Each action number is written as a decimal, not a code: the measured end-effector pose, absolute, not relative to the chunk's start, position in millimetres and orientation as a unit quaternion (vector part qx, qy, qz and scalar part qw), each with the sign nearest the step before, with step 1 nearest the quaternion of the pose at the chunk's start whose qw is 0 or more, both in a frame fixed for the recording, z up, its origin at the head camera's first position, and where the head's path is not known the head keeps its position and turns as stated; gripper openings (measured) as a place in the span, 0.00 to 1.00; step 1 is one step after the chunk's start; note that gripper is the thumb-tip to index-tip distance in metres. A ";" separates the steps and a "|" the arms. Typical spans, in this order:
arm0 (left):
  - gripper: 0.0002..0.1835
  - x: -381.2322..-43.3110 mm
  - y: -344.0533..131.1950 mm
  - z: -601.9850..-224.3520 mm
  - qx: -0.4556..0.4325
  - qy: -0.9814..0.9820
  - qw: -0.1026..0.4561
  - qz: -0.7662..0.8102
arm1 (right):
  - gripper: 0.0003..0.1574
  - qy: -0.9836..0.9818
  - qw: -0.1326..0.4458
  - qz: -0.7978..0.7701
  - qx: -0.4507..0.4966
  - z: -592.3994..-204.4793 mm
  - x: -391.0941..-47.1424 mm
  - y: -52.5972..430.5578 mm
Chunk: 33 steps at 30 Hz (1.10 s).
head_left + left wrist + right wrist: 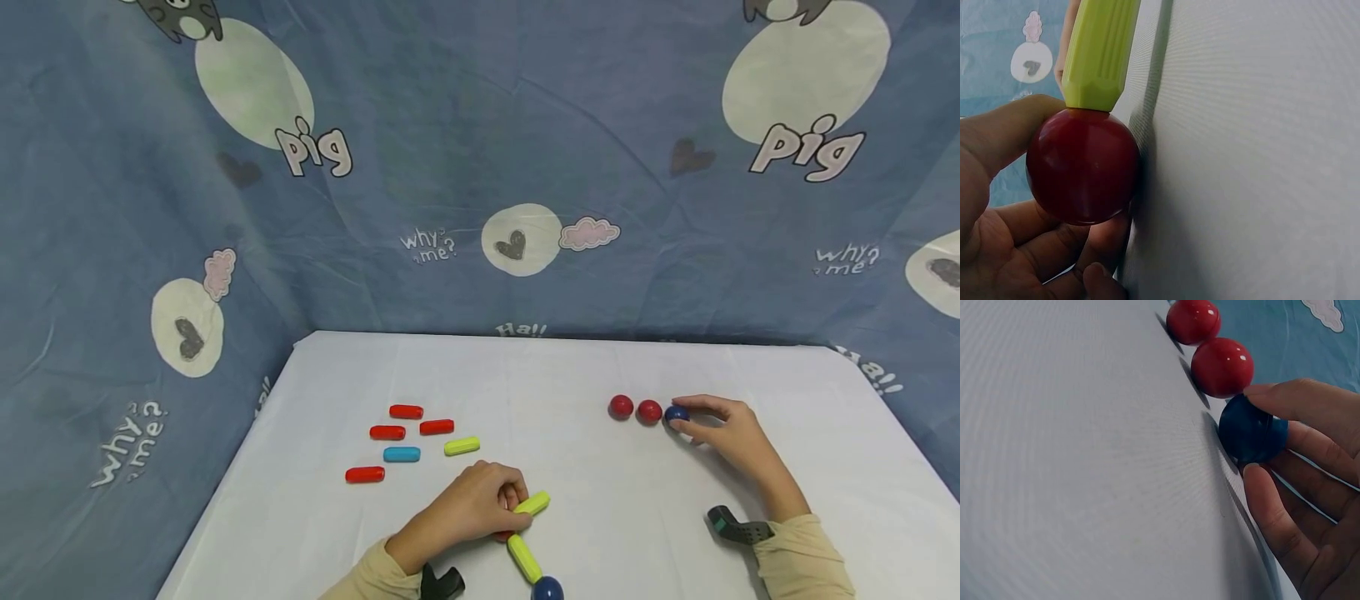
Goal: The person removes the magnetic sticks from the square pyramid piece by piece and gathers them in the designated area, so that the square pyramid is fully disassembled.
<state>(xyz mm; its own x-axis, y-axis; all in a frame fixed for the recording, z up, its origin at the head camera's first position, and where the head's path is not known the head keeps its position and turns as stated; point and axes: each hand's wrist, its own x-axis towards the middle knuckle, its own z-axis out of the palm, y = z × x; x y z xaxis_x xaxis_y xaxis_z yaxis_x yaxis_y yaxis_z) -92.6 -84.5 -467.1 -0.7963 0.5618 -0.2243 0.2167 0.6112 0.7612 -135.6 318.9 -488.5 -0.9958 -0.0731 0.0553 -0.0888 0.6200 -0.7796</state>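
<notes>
My left hand (480,500) bends over the near middle of the table, thumb and index finger pinching a yellow-green stick (535,502). Beneath that hand is a red ball (1084,167), largely hidden in the head view. A second yellow-green stick (524,558) runs from the red ball to a blue ball (547,589) at the bottom edge of the head view. Farther right, my right hand (727,437) holds another blue ball (1252,430) between thumb and fingertips. That ball ends a row beside two red balls (648,412).
On the left of the white table (525,375) lie several red sticks (406,412), a blue stick (402,454) and a loose yellow-green stick (462,446). Black wrist devices (738,527) sit at both sleeves. A printed blue cloth (450,167) hangs behind the table.
</notes>
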 end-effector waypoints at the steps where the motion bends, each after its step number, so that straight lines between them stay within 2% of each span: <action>1: 0.08 -92.4 -84.4 -466.7 0.224 0.868 0.227 0.380 | 0.27 -0.900 0.010 0.433 0.045 -488.5 -135.6 319.0; 8: 0.08 -92.0 -84.1 -465.7 0.225 0.870 0.222 0.378 | 0.27 -0.904 0.015 0.426 0.044 -485.0 -135.2 320.6; 15: 0.07 -92.9 -82.9 -466.4 0.229 0.866 0.214 0.388 | 0.24 -0.902 0.076 0.424 0.020 -477.7 -131.8 319.3; 23: 0.08 -93.9 -83.0 -465.8 0.237 0.875 0.182 0.381 | 0.18 -0.883 0.137 0.446 0.044 -467.5 -131.8 303.2; 33: 0.10 -94.5 -84.0 -464.1 0.230 0.873 0.137 0.408 | 0.15 -0.857 0.134 0.485 0.106 -450.6 -127.3 270.3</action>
<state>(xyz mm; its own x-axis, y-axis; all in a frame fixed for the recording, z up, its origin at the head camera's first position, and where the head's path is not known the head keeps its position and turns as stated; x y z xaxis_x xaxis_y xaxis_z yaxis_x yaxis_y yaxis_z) -94.5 -84.0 -464.1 -0.8563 0.5139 -0.0517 0.2903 0.5616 0.7748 -127.3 270.3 -450.6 -0.9416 -0.0521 0.3328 -0.3122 0.5062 -0.8039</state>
